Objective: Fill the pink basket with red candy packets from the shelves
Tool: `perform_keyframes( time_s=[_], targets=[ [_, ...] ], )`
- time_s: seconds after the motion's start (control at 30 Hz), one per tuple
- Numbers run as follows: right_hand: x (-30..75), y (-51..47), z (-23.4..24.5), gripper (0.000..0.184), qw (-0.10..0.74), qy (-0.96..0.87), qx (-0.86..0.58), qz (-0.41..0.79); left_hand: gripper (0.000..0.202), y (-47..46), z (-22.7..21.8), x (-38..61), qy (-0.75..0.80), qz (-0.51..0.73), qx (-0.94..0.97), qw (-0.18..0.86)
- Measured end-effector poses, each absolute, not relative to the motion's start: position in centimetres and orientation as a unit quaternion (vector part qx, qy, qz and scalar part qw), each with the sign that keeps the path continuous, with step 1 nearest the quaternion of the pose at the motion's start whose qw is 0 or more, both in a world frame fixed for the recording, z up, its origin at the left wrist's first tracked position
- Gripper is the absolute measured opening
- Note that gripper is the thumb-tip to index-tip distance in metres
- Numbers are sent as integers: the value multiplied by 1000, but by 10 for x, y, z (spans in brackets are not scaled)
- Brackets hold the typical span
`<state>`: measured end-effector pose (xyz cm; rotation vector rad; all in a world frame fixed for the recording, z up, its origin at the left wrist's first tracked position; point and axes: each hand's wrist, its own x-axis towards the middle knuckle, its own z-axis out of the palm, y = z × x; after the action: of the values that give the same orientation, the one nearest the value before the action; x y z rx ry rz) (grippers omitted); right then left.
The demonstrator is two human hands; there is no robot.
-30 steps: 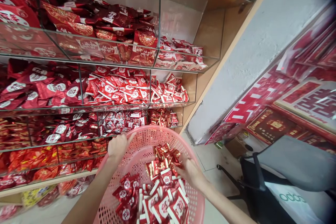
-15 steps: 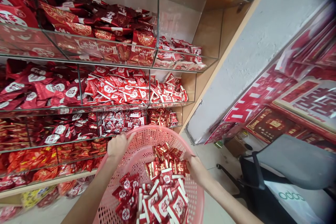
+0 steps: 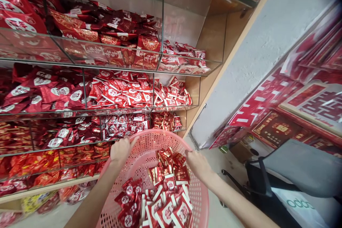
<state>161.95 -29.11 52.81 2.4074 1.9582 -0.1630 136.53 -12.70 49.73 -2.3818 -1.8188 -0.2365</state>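
Note:
A pink perforated plastic basket [image 3: 171, 137] sits low in the centre, held up in front of glass shelves. My left hand [image 3: 121, 149] is closed on its far left rim. My right hand [image 3: 197, 164] hovers over the basket's right side with its back up and fingers loosely stretched toward the pile, nothing seen in them. In the basket lie small red-and-gold candies [image 3: 171, 160] at the back, red-and-white packets [image 3: 165, 210] in front, and dark red round-label packets [image 3: 128, 199] on the left.
Glass shelf compartments [image 3: 160, 67] full of red candy packets fill the left and centre; a bin of red-gold candies [image 3: 165, 121] lies just beyond the basket. A grey-backed office chair [image 3: 299, 171] stands at right, under red decorations [image 3: 307, 103] on the wall.
My right hand has lifted out of the candy pile and shifted to the basket's right edge, leaving more red-gold candies there. My left hand keeps its hold on the rim.

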Motion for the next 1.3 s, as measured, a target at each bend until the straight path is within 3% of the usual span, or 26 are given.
perform_keyframes(
  time_s=[0.13, 0.3, 0.53, 0.9, 1.07, 1.23, 1.3],
  targets=[
    [1633, -235, 553, 24, 3, 652, 758, 23, 75, -126, 497, 1365, -606, -83, -788, 68],
    [1652, -162, 548, 39, -62, 761, 645, -22, 74, -127, 498, 1366, -609, -87, -786, 59],
    [1658, -121, 533, 50, -21, 816, 575, -59, 75, -128, 499, 1366, -612, -90, -783, 63],
    [1670, -132, 534, 17, -52, 807, 588, -36, 76, -128, 502, 1367, -622, -77, -778, 51],
    [1676, -156, 544, 16, -119, 786, 605, -27, 76, -127, 501, 1367, -613, -76, -783, 70],
    [1670, -196, 567, 20, -309, 729, 608, -57, 75, -127, 499, 1367, -608, -79, -786, 80],
    [1658, -210, 573, 22, -335, 711, 607, -116, 75, -127, 498, 1367, -609, -79, -785, 85]
  ],
)
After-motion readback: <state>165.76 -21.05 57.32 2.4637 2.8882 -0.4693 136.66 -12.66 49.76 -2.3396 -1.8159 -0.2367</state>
